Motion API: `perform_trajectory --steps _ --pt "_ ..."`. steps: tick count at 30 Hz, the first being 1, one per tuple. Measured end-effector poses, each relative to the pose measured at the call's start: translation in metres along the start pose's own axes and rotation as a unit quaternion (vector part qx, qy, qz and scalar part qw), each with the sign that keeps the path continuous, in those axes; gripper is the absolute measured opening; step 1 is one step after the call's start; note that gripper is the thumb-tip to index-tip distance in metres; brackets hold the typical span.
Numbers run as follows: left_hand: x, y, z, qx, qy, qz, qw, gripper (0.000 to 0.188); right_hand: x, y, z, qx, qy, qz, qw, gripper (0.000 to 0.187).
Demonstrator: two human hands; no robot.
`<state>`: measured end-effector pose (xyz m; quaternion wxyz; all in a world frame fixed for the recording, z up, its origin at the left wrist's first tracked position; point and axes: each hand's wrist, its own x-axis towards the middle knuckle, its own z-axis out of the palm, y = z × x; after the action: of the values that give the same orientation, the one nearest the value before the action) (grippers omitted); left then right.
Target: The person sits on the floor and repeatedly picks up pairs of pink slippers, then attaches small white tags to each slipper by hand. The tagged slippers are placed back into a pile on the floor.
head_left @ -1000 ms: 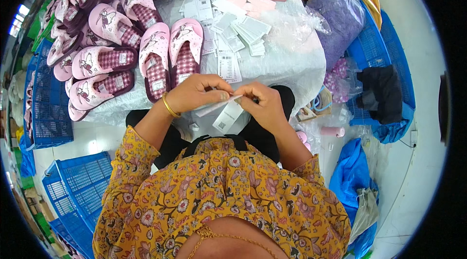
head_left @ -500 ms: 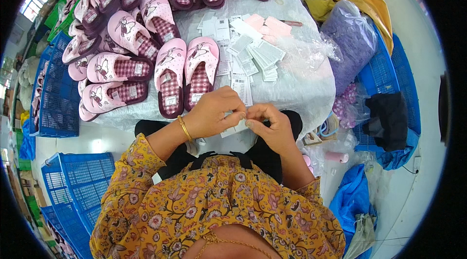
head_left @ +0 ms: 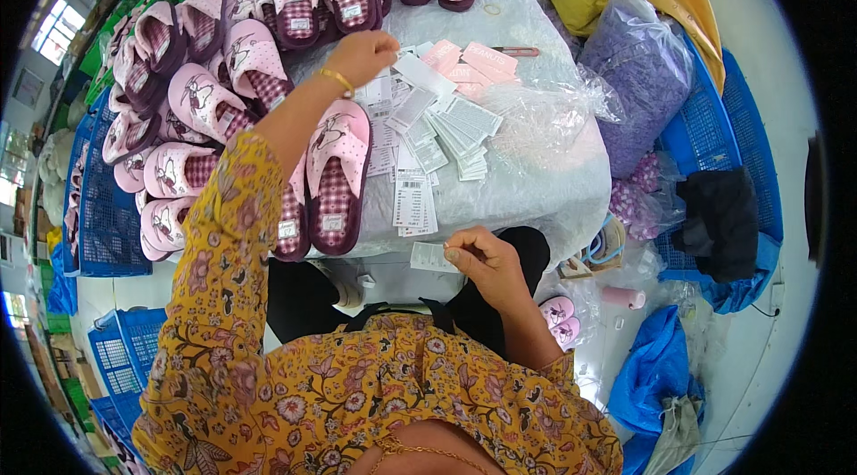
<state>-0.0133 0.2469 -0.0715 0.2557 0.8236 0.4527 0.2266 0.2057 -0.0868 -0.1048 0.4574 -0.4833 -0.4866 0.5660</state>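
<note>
My right hand (head_left: 495,268) pinches a small white card (head_left: 433,257) in front of the table's near edge. Raised over the table, my left hand (head_left: 361,58) has its fingers bent together; whatever they hold, if anything, cannot be made out. Just below its wrist lies a pink slipper (head_left: 341,140) with a checked insole, and its mate (head_left: 291,223) is partly covered by my left forearm. White printed labels (head_left: 460,131) lie fanned in the middle of the table, right of that pair. Pink cards (head_left: 482,64) are at their far end.
More pink slippers (head_left: 201,100) crowd the table's left and far sides. A knife-like tool (head_left: 518,52) lies behind the pink cards. Clear plastic film (head_left: 544,118) covers the right side. Blue crates (head_left: 112,207) stand left, and a purple bag (head_left: 638,73) bulges at the right.
My hands, together before, are now apart. The left has moved up and away over the table; the right stays low with the white card. The whole view has shifted slightly.
</note>
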Motion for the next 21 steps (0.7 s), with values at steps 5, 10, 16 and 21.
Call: perform_trajectory --steps 5,10,16,21 --pt "0.056 -0.020 0.016 0.239 -0.029 -0.009 0.970 0.032 -0.001 0.011 -0.015 0.009 0.011 0.016 1.000 0.011" --pt "0.077 -0.020 0.032 0.231 -0.112 -0.025 0.966 0.034 -0.001 0.025 -0.027 0.079 0.041 0.040 0.995 0.011" --pt "0.077 -0.023 0.032 0.150 -0.042 -0.039 0.987 0.022 0.001 0.026 -0.027 0.087 0.033 0.048 0.994 0.011" --pt "0.076 -0.018 0.012 0.122 0.014 -0.001 0.992 0.016 0.000 0.024 -0.024 0.090 0.034 0.037 0.995 0.011"
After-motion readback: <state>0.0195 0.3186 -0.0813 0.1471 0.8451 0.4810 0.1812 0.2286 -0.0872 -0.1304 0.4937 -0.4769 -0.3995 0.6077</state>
